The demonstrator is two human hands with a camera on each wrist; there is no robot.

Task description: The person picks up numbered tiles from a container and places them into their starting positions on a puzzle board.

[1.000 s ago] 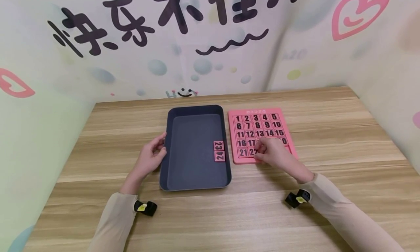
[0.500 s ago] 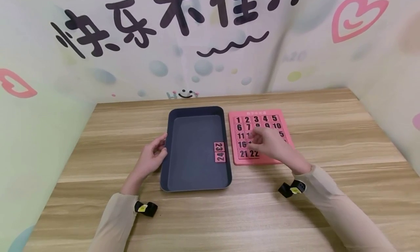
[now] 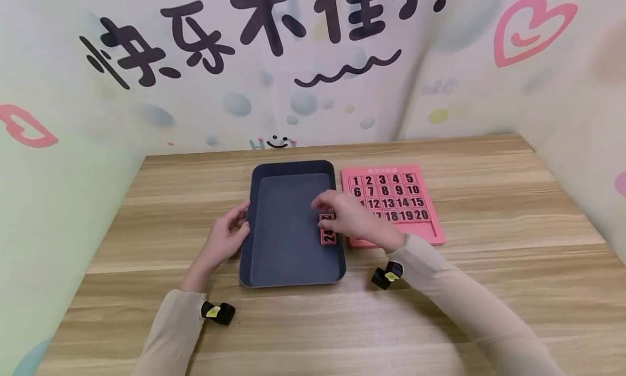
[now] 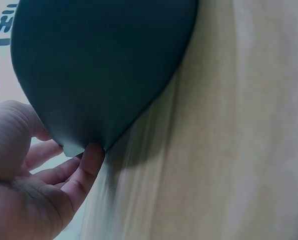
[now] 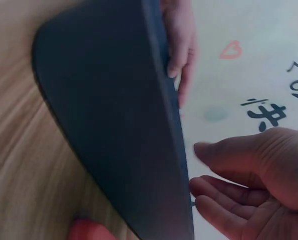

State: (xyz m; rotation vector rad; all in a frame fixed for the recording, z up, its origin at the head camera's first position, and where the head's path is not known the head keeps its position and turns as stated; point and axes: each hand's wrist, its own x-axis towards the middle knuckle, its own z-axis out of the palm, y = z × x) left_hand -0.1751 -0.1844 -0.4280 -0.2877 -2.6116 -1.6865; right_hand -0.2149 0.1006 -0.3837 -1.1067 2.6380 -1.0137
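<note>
In the head view my left hand (image 3: 225,235) rests against the outer left side of the dark blue-grey tray (image 3: 274,275), its fingertips and thumb at the rim. The left wrist view shows those fingers touching the tray's wall (image 4: 104,75). My right hand (image 3: 349,218) reaches over the tray's right rim, thumb and fingers apart with nothing between them. Just below it in the tray lies a pink number tile marked 24 (image 3: 328,237), and a second tile beside it is partly covered by the hand. The pink number board (image 3: 435,235) sits right of the tray, its lower-left part hidden.
Both tray and board stand on a wood-grain table (image 3: 303,332). Behind rises a white wall (image 3: 195,115) with black characters and coloured spots. Each wrist carries a small black camera, one on the left (image 3: 222,312) and one on the right (image 3: 387,275).
My right hand has let go at the board's bottom row, where the 22 tile came into sight, and has moved left over the tray. The left hand stays at the rim.
</note>
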